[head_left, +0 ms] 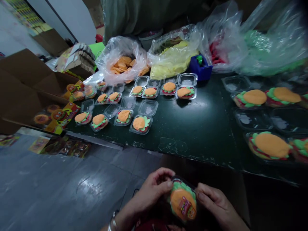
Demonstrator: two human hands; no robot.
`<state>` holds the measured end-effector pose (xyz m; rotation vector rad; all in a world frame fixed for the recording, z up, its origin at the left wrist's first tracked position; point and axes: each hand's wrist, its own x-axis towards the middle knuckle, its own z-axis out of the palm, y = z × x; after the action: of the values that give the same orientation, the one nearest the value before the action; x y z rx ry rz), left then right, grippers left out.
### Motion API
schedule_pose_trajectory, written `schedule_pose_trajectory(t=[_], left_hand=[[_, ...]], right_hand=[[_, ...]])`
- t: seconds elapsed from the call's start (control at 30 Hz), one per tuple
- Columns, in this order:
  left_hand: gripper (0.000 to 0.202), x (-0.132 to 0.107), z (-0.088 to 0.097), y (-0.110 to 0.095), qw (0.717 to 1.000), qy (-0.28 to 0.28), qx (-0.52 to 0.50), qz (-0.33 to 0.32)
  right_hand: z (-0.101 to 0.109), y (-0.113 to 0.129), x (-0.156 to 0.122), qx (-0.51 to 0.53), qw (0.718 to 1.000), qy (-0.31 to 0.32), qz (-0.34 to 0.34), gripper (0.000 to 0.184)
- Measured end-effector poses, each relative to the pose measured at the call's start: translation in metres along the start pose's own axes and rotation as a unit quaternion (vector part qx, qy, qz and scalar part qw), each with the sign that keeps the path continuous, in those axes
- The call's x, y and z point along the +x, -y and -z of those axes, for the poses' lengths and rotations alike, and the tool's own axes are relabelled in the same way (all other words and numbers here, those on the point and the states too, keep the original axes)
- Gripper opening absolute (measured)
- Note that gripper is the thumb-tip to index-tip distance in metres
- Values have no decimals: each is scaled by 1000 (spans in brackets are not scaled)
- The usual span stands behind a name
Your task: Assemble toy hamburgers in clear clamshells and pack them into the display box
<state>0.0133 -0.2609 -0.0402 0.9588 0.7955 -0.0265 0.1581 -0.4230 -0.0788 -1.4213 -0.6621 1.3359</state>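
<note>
Low in the head view, both my hands hold one clear plastic pack with a burger-shaped gummy point(183, 202) inside, orange on top with green and red edges and a printed label. My left hand point(154, 189) pinches its left and top edge with curled fingers. My right hand point(214, 202) grips its right side. The pack is held below the front edge of the dark table point(204, 125), over my lap.
Several open clear trays with burger gummies point(141, 123) lie on the table's left and right point(268, 146). Plastic bags of orange point(122, 65), yellow point(173, 57), red and green point(264, 48) pieces line the back. A blue tape dispenser point(201, 67) and cardboard boxes point(31, 93) stand nearby.
</note>
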Motion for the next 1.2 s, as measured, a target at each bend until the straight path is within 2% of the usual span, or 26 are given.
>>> schedule_pose_trajectory(t=[0.07,0.13,0.2,0.33,0.4,0.5,0.63,0.77,0.9,0.97,1.07,1.13,1.2], left_hand=[[35,3,4,-12,995,53,77,-24],[26,5,4,-17,985,72,147,-53],[21,4,3,-15,983,39,167,-65],[21,-1,0,-5,991,-79,88,-66],[22,-1,-1,-10,990,-112,23,-83],[25,6,-3,-32,977,-142,-83,-133],[29,21,-10,-56,955,-169,-162,-181],[28,35,-24,-56,951,-153,-190,-188],[25,36,-39,-52,948,-139,-213,-192],[24,33,-44,-45,945,-137,-226,-195],[27,28,-44,-29,944,-130,-238,-188],[27,23,-41,-19,960,-103,-212,-154],[26,18,-37,-16,980,-68,-142,-118]], right_hand=[[3,1,0,-24,999,26,14,46],[3,2,0,-56,997,46,27,46],[2,4,2,-85,995,54,27,46],[0,18,17,-90,994,53,14,44],[-2,32,28,-79,996,22,25,43],[-8,49,37,-89,992,-38,76,39],[-19,47,38,-78,982,-108,134,35],[-25,37,38,-16,960,-225,163,35],[-22,37,39,5,941,-282,188,35],[-17,35,40,23,941,-277,191,37],[-3,26,36,71,959,-225,160,40],[9,18,28,68,970,-188,138,41],[18,12,15,14,978,-158,136,40]])
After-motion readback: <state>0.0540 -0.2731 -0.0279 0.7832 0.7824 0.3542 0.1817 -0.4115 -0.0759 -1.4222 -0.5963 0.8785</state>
